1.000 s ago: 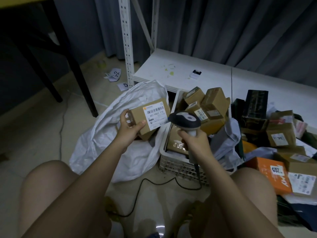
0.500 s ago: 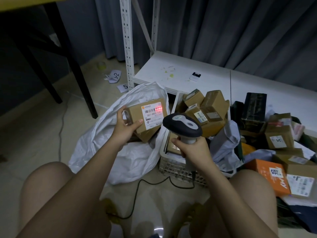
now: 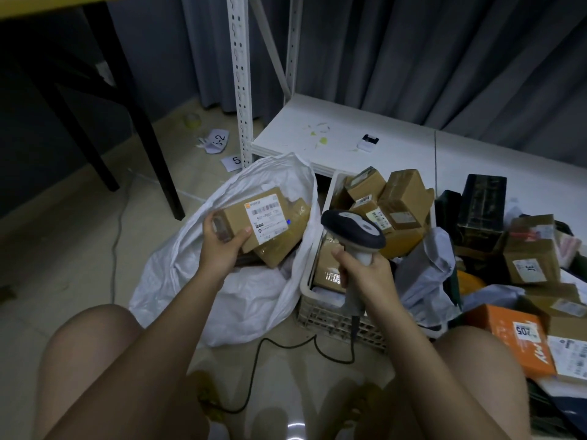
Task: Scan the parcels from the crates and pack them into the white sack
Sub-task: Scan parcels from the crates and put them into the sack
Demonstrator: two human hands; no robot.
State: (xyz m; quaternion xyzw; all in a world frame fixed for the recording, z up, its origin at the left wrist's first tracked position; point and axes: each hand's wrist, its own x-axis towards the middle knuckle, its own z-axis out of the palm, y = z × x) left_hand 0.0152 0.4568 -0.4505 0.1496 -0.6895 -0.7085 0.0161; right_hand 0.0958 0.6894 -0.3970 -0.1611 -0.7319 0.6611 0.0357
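Many boxes (image 3: 403, 198) crowd the crate (image 3: 320, 306) beside the sack (image 3: 197, 281).

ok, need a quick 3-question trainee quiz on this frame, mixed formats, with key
1. True or false: the left hand holds the labelled cardboard parcel over the open mouth of the white sack.
2. Multiple choice: what does the right hand grip? A) a roll of tape B) the corded barcode scanner C) an orange box
3. Fill in: the white plastic crate of parcels sits to the ____ of the sack, as the person sees it.

Key: 1 true; 2 B; 3 right
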